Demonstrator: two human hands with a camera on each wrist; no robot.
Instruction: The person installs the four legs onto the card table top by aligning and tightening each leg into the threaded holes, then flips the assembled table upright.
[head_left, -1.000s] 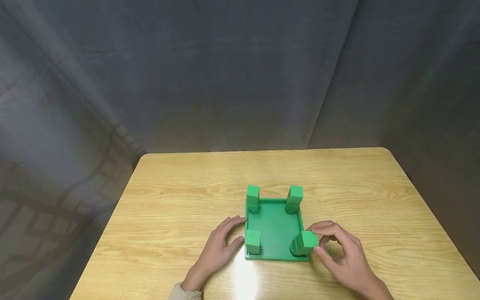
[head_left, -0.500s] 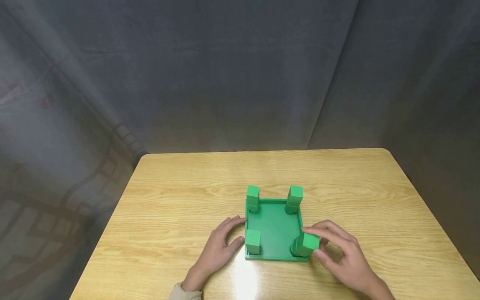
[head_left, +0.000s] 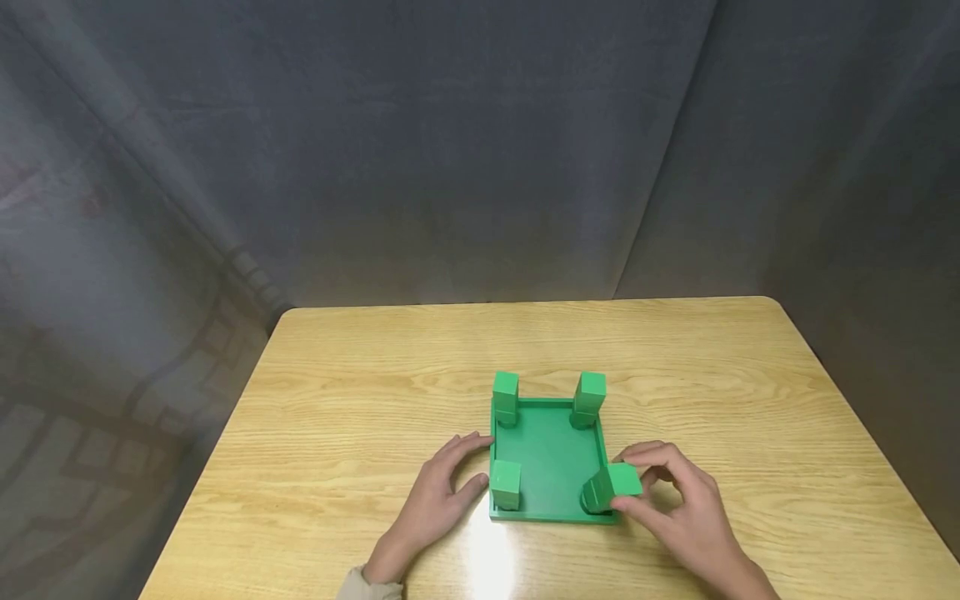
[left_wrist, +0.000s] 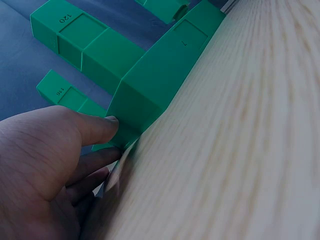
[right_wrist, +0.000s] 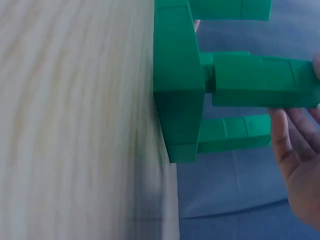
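A square green plastic tray-like base (head_left: 551, 458) lies on the table with a green square leg standing at each corner. My right hand (head_left: 678, 504) pinches the top of the near right leg (head_left: 622, 482) between thumb and fingers. In the right wrist view, that leg (right_wrist: 265, 82) leans on a narrower neck, with a short gap between its block and the base. My left hand (head_left: 442, 496) rests beside the base's left side, thumb and fingertips touching it. The left wrist view shows the thumb (left_wrist: 102, 130) against the base's corner and a leg (left_wrist: 85, 42) marked 120.
The near left leg (head_left: 506, 483), far left leg (head_left: 506, 396) and far right leg (head_left: 589, 396) stand upright. Beneath everything is a light wooden table (head_left: 360, 375) with rounded far corners. Dark grey curtains (head_left: 450, 167) hang behind it and at its sides.
My right fingers have shifted their hold around the near right leg, the index finger reaching over and drawing back. The leg's top has turned and moved slightly right. My left hand and the base stay still.
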